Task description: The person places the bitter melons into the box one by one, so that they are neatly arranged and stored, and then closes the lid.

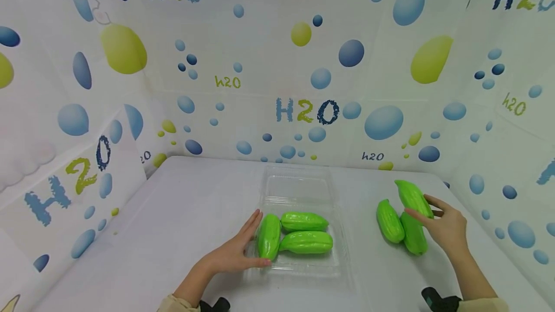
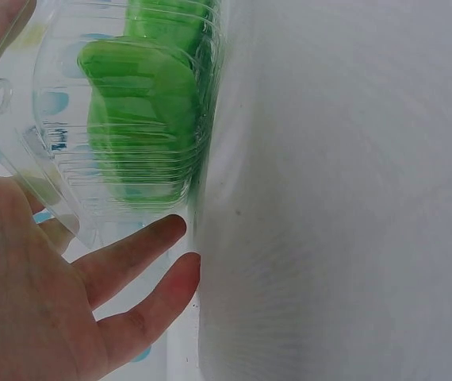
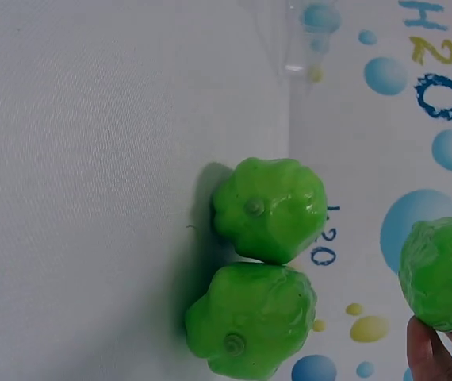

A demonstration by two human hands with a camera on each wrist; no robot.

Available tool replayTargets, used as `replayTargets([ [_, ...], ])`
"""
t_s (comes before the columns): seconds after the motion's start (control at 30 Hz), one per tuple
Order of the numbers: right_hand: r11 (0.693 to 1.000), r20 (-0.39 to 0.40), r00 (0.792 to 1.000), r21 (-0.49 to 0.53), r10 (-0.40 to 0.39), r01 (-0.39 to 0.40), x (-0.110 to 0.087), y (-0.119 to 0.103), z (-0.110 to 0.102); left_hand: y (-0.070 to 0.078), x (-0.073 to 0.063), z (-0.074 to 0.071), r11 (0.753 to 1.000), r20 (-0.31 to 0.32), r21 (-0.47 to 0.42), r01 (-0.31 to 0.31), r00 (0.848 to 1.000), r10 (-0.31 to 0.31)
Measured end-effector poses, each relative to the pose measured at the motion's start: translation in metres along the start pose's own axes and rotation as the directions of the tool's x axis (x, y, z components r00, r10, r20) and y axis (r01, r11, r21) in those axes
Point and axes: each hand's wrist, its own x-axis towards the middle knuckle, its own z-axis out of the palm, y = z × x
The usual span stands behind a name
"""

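My right hand (image 1: 446, 223) pinches a glossy green ridged vegetable, shaped like a bitter melon (image 1: 413, 197), between thumb and fingers. It is lifted above the table and apart from two similar bitter melons (image 3: 270, 208) lying side by side there. A clear plastic clamshell box (image 1: 340, 259) lies with its lid (image 1: 297, 184) folded back. Inside are three more of the bitter melons, one (image 1: 270, 237) lengthwise at the left and two (image 1: 307, 242) crosswise. My left hand (image 1: 236, 249) is spread at the box's left end, its fingers fairly straight; the left wrist view shows it against the transparent rim.
A white-covered table (image 1: 186, 196) carries everything. Behind it and at both sides stand white curtains (image 1: 260, 52) printed with blue and green bubbles and H2O lettering. Dark wrist straps (image 1: 440, 300) show at the bottom edge of the head view.
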Motion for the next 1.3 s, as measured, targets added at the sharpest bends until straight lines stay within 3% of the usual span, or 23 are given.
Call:
replayTargets([
  [0.73, 0.997, 0.092, 0.992, 0.015, -0.081, 0.080, -0.006, -0.026, 0.012, -0.004, 0.002, 0.000, 1.000, 0.008, -0.004, -0.007, 1.000, 0.007],
  [1.3, 0.987, 0.184, 0.972, 0.091, -0.147, 0.132, -0.002, -0.034, 0.019, 0.004, 0.003, 0.005, 1.000, -0.007, 0.019, 0.017, 1.000, -0.017],
])
